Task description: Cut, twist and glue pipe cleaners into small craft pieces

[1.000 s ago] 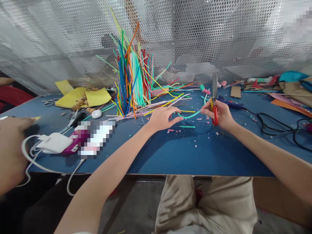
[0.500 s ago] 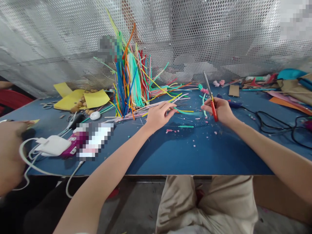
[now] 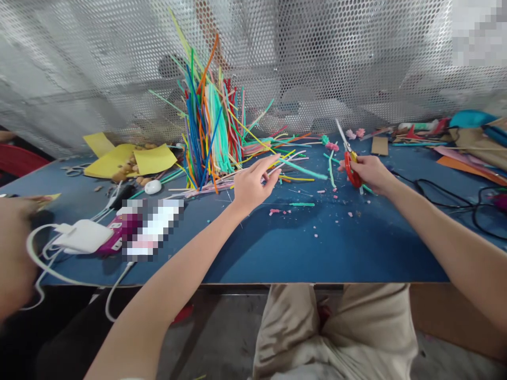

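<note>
My left hand is above the middle of the blue table. A mint-green pipe cleaner runs out from its fingertips to the right; the exact grip is partly hidden. On the right, my right hand is closed around the red handles of a pair of scissors, whose blades point up and away. Between the hands lies a pale green twisted pipe cleaner piece, with a pink and green fuzzy piece behind it. Nearer me lies a short green pipe cleaner piece among small pink scraps.
A tall bundle of coloured pipe cleaners stands by the perforated metal wall. At left are yellow paper, a white charger, a blurred-out phone and another person's arm. Black cables lie at right.
My right hand has moved slightly right with the scissors, whose handles have turned. The mint-green pipe cleaner at my left hand, blurred before, now shows clearly, and my left fingers have lifted.
</note>
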Demonstrator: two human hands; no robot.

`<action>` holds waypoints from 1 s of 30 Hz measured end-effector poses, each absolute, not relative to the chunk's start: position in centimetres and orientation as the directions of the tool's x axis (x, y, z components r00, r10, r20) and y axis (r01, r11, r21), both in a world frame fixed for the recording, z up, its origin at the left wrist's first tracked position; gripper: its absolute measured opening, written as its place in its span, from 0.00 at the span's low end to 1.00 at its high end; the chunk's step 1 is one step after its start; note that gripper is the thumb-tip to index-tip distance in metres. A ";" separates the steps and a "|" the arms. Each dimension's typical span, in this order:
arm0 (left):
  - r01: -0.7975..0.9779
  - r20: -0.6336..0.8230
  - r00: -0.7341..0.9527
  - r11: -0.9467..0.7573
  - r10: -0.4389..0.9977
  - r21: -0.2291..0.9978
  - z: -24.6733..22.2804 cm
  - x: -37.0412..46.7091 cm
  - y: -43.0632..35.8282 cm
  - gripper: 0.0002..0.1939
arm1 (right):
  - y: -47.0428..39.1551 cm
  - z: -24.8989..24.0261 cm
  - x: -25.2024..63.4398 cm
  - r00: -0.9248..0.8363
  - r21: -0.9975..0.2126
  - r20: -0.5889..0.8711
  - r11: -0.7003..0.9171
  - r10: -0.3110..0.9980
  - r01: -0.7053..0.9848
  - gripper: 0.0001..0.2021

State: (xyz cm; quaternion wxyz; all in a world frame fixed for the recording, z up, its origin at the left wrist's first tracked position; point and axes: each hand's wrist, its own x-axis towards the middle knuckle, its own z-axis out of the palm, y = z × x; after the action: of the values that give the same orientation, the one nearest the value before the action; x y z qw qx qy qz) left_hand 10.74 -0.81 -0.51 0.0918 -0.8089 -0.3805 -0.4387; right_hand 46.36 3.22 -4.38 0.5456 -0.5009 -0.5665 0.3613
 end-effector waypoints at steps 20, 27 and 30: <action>0.694 0.785 0.379 -0.711 0.490 0.108 -0.3 10.9 -0.4 0.39 | 3.5 -1.5 47.4 0.218 -0.938 -0.140 -0.059 0.966 -0.341 0.11; 0.705 0.773 0.381 -0.700 0.506 0.111 -0.5 10.8 0.2 0.40 | 3.4 -1.5 46.8 0.200 -0.946 0.026 0.089 0.979 -0.312 0.03; 0.709 0.767 0.381 -0.695 0.516 0.115 -0.5 10.9 0.3 0.40 | 3.2 -1.8 46.5 0.190 -0.948 0.063 0.118 0.980 -0.295 0.09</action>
State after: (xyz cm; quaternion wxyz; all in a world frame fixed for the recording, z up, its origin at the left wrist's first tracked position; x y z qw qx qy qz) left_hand 10.91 0.33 -0.50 0.1169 -0.8226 -0.3724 -0.4134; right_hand 46.53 3.22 -1.79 0.6362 -0.4363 -0.3926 0.5008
